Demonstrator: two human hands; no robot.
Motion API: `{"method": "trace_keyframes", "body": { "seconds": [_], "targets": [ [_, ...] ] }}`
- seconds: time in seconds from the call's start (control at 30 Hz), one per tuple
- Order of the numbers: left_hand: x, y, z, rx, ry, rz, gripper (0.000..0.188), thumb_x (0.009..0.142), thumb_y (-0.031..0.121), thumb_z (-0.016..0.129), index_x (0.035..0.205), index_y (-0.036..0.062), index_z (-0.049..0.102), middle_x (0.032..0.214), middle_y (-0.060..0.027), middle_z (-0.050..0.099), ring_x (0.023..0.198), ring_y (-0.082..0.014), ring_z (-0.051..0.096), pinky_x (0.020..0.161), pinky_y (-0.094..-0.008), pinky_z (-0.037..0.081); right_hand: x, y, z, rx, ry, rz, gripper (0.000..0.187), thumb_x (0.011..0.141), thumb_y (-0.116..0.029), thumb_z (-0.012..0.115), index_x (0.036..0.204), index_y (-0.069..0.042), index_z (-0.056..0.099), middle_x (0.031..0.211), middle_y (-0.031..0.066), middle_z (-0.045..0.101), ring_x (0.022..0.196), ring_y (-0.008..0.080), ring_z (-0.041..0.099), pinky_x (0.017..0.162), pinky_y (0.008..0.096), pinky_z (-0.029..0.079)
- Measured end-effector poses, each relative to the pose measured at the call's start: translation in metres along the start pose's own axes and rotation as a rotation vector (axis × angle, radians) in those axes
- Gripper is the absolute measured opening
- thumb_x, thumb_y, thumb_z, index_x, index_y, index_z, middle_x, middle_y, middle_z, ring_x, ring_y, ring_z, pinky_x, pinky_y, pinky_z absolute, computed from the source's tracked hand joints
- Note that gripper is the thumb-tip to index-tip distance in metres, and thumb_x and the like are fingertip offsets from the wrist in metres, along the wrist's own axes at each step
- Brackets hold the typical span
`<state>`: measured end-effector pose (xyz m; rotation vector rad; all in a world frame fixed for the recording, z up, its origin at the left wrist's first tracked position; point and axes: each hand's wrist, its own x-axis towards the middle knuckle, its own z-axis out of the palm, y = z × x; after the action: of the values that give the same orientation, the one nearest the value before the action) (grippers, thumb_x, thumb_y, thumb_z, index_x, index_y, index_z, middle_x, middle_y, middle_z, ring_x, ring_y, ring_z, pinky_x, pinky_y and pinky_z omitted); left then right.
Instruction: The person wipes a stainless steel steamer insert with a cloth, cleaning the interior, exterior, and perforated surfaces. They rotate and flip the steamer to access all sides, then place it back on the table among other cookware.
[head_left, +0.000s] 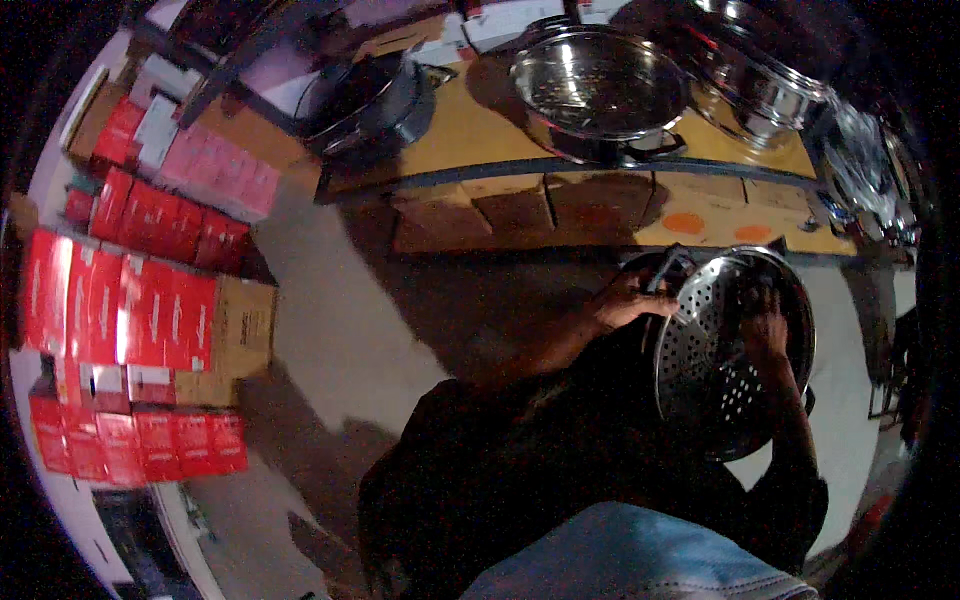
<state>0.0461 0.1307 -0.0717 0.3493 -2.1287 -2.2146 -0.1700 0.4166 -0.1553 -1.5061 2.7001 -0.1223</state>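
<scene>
A shiny steel steamer pan (690, 350) with a perforated base is tilted in front of me, its inside facing up toward me. My left hand (640, 302) is closed at its left rim, by a dark handle. My right hand (766, 328) reaches into the pan against the far inner wall. Shadow hides those fingers, so whether they grip anything does not show. Another dark handle sticks out low on the pan's right side.
Ahead, a yellow shelf (480, 135) bears a large steel pan (600, 85), a dark pot (375, 100) and stacked steel cookware (765, 95). Cardboard boxes (515, 205) sit below it. Red boxes (160, 310) are piled on the left. Plastic-wrapped items (865, 165) stand at far right.
</scene>
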Motion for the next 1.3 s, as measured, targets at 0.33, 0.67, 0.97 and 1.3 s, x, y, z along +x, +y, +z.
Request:
{"method": "trace_keyframes", "body": {
  "seconds": [0.33, 0.67, 0.97, 1.3],
  "targets": [
    [0.000, -0.001, 0.001, -0.104, 0.046, -0.058, 0.024, 0.074, 0.014, 0.073, 0.092, 0.0040, 0.061, 0.083, -0.0019, 0.061, 0.082, -0.0139, 0.057, 0.077, -0.0302, 0.046, -0.058, -0.082, -0.022, 0.747, -0.261, 0.167, 0.023, 0.081, -0.016, 0.060, 0.101, -0.004, 0.056, 0.098, 0.0120, 0.057, 0.087, 0.0272, 0.055, 0.074, 0.0383, 0.047],
    [-0.006, 0.011, 0.004, -0.231, 0.053, 0.092, 0.028, 0.071, 0.030, 0.077, 0.081, 0.0089, 0.062, 0.075, -0.0006, 0.060, 0.070, -0.0150, 0.056, 0.064, -0.0308, 0.045, 0.059, -0.108, -0.048, 2.031, 0.182, 0.243, 0.014, 0.084, -0.015, 0.063, 0.090, -0.003, 0.060, 0.085, 0.0073, 0.061, 0.071, 0.0215, 0.060, 0.065, 0.0339, 0.050],
    [0.000, -0.002, 0.004, -0.211, -0.019, -0.048, 0.035, 0.079, 0.015, 0.070, 0.110, 0.0053, 0.059, 0.098, -0.0038, 0.063, 0.090, -0.0142, 0.057, 0.085, -0.0318, 0.045, 0.032, -0.126, 0.008, 1.546, -0.429, 0.432, 0.035, 0.087, -0.023, 0.053, 0.116, -0.003, 0.051, 0.108, 0.0073, 0.059, 0.101, 0.0192, 0.056, 0.083, 0.0331, 0.048],
    [-0.013, 0.023, 0.006, -0.158, 0.023, -0.026, 0.033, 0.081, 0.026, 0.069, 0.105, 0.0044, 0.061, 0.093, -0.0008, 0.061, 0.085, -0.0141, 0.054, 0.080, -0.0297, 0.042, -0.046, -0.054, -0.086, 0.725, -0.509, 0.127, 0.032, 0.077, -0.014, 0.059, 0.108, -0.006, 0.059, 0.108, 0.0122, 0.060, 0.098, 0.0277, 0.058, 0.083, 0.0373, 0.048]
  ]
}}
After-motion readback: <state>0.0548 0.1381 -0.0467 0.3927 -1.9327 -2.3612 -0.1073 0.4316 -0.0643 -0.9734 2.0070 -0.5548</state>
